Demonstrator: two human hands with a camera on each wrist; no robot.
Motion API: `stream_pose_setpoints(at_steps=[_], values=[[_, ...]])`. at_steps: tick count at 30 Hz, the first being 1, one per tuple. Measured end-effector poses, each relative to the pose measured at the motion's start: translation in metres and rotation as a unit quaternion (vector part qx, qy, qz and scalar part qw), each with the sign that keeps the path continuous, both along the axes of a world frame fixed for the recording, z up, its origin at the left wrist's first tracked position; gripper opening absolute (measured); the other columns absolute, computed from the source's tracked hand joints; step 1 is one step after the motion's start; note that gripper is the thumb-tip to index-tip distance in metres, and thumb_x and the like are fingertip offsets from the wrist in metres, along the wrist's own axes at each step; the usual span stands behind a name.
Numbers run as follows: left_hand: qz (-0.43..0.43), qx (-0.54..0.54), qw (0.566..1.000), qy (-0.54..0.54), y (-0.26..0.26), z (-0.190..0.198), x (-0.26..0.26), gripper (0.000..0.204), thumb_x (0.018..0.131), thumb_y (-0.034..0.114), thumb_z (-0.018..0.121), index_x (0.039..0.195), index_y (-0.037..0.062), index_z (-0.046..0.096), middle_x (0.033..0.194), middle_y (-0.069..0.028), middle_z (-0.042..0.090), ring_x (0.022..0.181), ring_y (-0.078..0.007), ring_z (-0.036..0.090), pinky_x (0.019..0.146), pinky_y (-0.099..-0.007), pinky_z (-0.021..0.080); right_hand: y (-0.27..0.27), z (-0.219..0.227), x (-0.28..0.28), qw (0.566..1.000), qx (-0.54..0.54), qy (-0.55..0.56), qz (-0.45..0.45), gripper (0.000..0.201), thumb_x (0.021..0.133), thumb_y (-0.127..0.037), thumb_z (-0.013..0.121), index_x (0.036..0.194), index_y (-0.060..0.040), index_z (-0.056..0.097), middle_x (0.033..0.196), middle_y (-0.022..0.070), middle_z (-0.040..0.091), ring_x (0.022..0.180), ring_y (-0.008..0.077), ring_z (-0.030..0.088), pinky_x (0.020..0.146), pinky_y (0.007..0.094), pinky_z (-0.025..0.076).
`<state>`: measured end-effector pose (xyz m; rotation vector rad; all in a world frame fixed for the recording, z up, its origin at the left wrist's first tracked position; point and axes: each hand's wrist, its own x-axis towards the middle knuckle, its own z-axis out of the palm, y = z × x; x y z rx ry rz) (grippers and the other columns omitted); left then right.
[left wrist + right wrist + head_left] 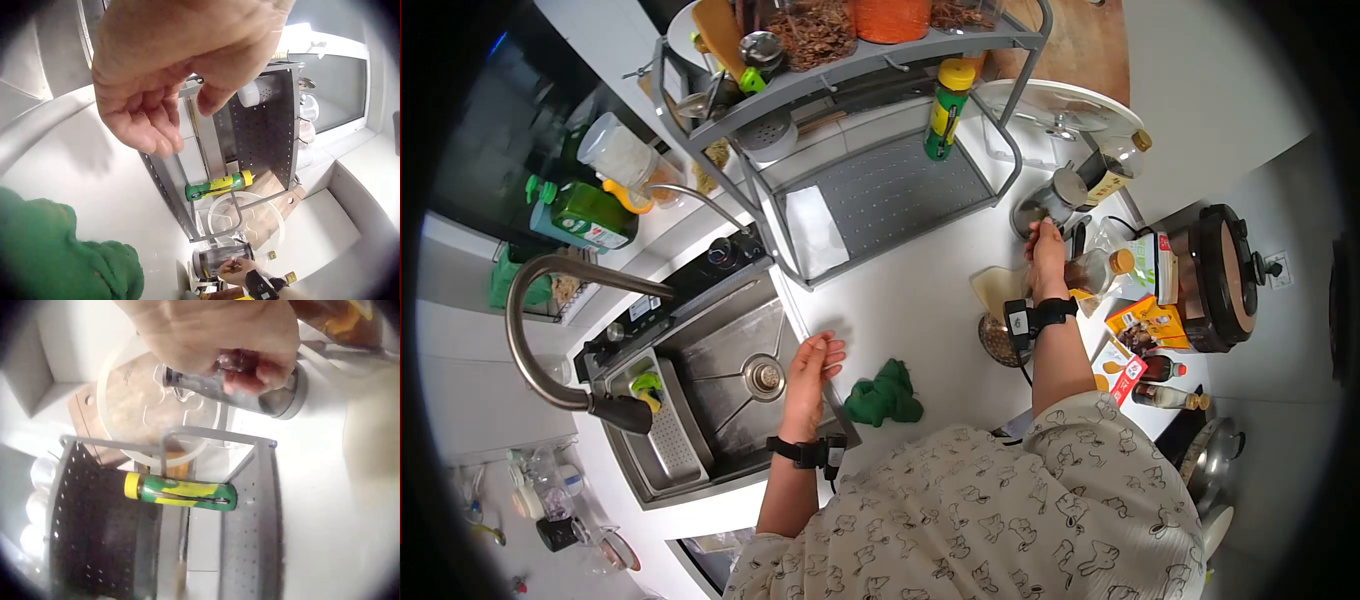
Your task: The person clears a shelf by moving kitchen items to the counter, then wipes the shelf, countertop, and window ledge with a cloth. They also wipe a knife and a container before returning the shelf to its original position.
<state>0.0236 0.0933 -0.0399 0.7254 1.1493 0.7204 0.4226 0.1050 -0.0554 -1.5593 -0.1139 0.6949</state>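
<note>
The steel sink (pixel 730 380) sits on the left. The left hand (pixel 808 380) rests on the white counter (pixel 920 290) by the sink's edge, with its fingers loose and holding nothing. A crumpled green cloth (pixel 884 393) lies just beside it. Behind stands a grey metal rack (pixel 870 190) with a green and yellow bottle (pixel 946 110). On the right, the right hand (pixel 1045 258) curls its fingers around a shiny metal jar (pixel 1045 203) among bottles near the wall.

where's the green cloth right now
In the head view the green cloth lies bunched on the white counter, just right of the sink and beside the left hand. The left wrist view shows it at lower left.
</note>
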Motion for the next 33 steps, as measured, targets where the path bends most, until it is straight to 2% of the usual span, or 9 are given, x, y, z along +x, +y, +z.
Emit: stream_pose_setpoints(at_steps=[2,12,19,22,26,28,29,31,33], values=[[-0.023,0.004,1.0,0.009,-0.006,0.001,-0.004,0.031,0.091,0.032,0.048,0.11,0.008,0.054,0.094,-0.0004,0.061,0.082,-0.0079,0.056,0.072,-0.022,0.044,0.0,-0.007,-0.001,0.999,0.053,-0.008,-0.009,0.026,0.09,-0.033,0.043,0.072,-0.0153,0.048,0.057,-0.0052,0.039,0.046,0.0068,0.033,0.043,0.0225,0.028],[0.041,-0.022,0.999,0.028,-0.031,-0.014,-0.038,0.029,0.092,0.03,0.046,0.11,0.008,0.055,0.093,0.0004,0.061,0.081,-0.007,0.057,0.072,-0.0207,0.044,-0.06,0.05,-0.08,0.969,0.076,0.04,0.233,0.028,0.091,-0.027,0.042,0.066,-0.0147,0.039,0.06,-0.0055,0.033,0.048,0.0043,0.026,0.044,0.0197,0.02],[-0.011,0.032,0.999,0.027,-0.03,0.0,-0.023,0.028,0.093,0.028,0.044,0.111,0.0089,0.053,0.096,0.0014,0.061,0.085,-0.0067,0.055,0.076,-0.0207,0.041,0.014,0.061,-0.169,0.912,0.072,0.077,0.396,0.023,0.088,-0.026,0.042,0.067,-0.0159,0.04,0.061,-0.0057,0.034,0.052,0.0046,0.03,0.046,0.0199,0.024],[-0.019,0.05,0.998,0.026,-0.033,0.002,-0.023,0.028,0.093,0.028,0.043,0.112,0.0086,0.053,0.096,0.0006,0.06,0.086,-0.0072,0.055,0.077,-0.0213,0.041,0.061,0.028,-0.197,0.89,0.09,0.023,0.446,0.025,0.088,-0.029,0.043,0.068,-0.0134,0.045,0.061,-0.0052,0.037,0.054,0.0055,0.032,0.048,0.0224,0.028],[-0.018,0.043,0.998,0.032,-0.041,-0.003,-0.034,0.03,0.093,0.03,0.044,0.112,0.0084,0.053,0.096,-0.0003,0.061,0.086,-0.0078,0.055,0.077,-0.0215,0.041,0.102,0.015,-0.237,0.913,0.049,-0.065,0.399,0.031,0.09,-0.031,0.042,0.076,-0.0053,0.052,0.063,-0.0027,0.043,0.057,0.0086,0.036,0.051,0.0272,0.032],[0.008,0.027,0.999,0.042,-0.044,-0.008,-0.041,0.032,0.092,0.032,0.046,0.112,0.008,0.053,0.096,-0.0008,0.061,0.086,-0.0081,0.055,0.076,-0.0218,0.042,0.111,0.006,-0.246,0.911,0.047,-0.054,0.407,0.03,0.091,-0.034,0.04,0.072,-0.0122,0.048,0.062,-0.0041,0.039,0.054,0.0073,0.036,0.048,0.0242,0.031],[0.012,0.028,0.999,0.045,-0.045,-0.013,-0.044,0.034,0.092,0.034,0.047,0.112,0.0077,0.054,0.096,-0.0009,0.061,0.085,-0.0081,0.055,0.075,-0.0219,0.042,0.114,-0.002,-0.252,0.914,0.076,-0.082,0.389,0.028,0.09,-0.033,0.041,0.087,-0.0092,0.057,0.064,-0.002,0.043,0.055,0.0073,0.037,0.048,0.0246,0.033],[0.017,0.033,0.998,0.045,-0.044,-0.021,-0.049,0.034,0.091,0.034,0.048,0.112,0.0072,0.054,0.095,-0.0014,0.062,0.082,-0.0068,0.055,0.072,-0.0213,0.044,0.137,-0.054,-0.252,0.87,0.104,-0.304,0.375,0.037,0.089,-0.034,0.044,0.106,-0.0044,0.057,0.084,0.0088,0.062,0.072,0.0181,0.056,0.066,0.0327,0.044],[0.039,0.02,0.998,0.035,-0.041,-0.019,-0.045,0.031,0.091,0.033,0.048,0.108,0.0075,0.055,0.092,-0.001,0.062,0.079,-0.0067,0.056,0.069,-0.02,0.044,0.134,-0.032,-0.253,0.891,0.025,-0.245,0.382,0.039,0.09,-0.036,0.043,0.099,-0.0015,0.057,0.081,0.014,0.063,0.077,0.0271,0.059,0.073,0.0368,0.044]])
